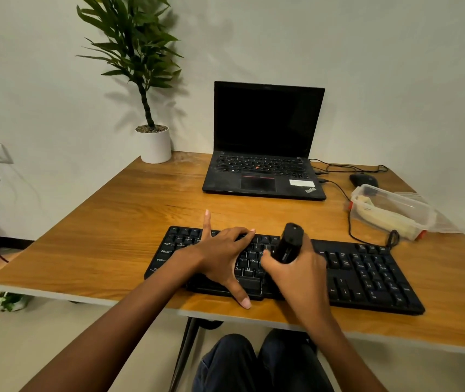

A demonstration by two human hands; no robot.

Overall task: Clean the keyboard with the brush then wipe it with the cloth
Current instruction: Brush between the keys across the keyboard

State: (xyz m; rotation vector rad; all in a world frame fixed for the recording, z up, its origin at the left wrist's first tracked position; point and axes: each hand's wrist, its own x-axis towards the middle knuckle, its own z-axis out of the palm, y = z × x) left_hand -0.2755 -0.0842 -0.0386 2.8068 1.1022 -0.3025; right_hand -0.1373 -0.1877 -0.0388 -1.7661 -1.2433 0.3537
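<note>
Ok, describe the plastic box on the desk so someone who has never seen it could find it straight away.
Start at the open laptop at the back of the wooden desk. Look right, past the black mouse, to the clear plastic box near the right edge. It is the only see-through thing there, with pale contents and red clips.

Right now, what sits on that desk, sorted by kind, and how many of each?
Keyboards: 1, the black keyboard
Laptops: 1, the laptop
Mice: 1, the mouse
Potted plants: 1, the plant
Plastic containers: 1, the clear container
Brushes: 1, the black brush, held in the right hand
Total: 6
</note>
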